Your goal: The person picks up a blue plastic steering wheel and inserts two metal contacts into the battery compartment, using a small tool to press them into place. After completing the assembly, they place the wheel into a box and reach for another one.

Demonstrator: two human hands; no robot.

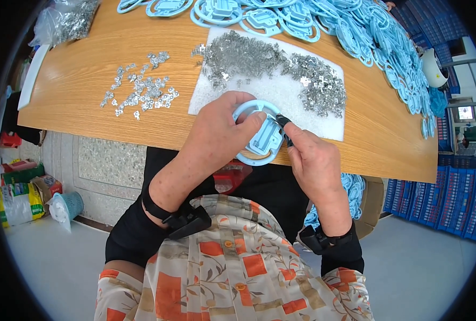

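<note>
My left hand (219, 134) grips a round light-blue plastic frame (262, 140) by its left rim, just above the near edge of the wooden table (88, 80). My right hand (313, 158) pinches a small dark tool (284, 124) whose tip rests against the frame's upper right side. Directly behind the frame lies a white foam sheet (281, 99) heaped with several small metal clips (254, 59).
Loose metal clips (141, 91) are scattered on the table's left part. A long pile of light-blue plastic frames (372, 37) runs along the back and right edge. A clear bag of metal parts (69, 21) lies far left. Blue crates (452, 198) stand at right; a blue basket (66, 206) on the floor.
</note>
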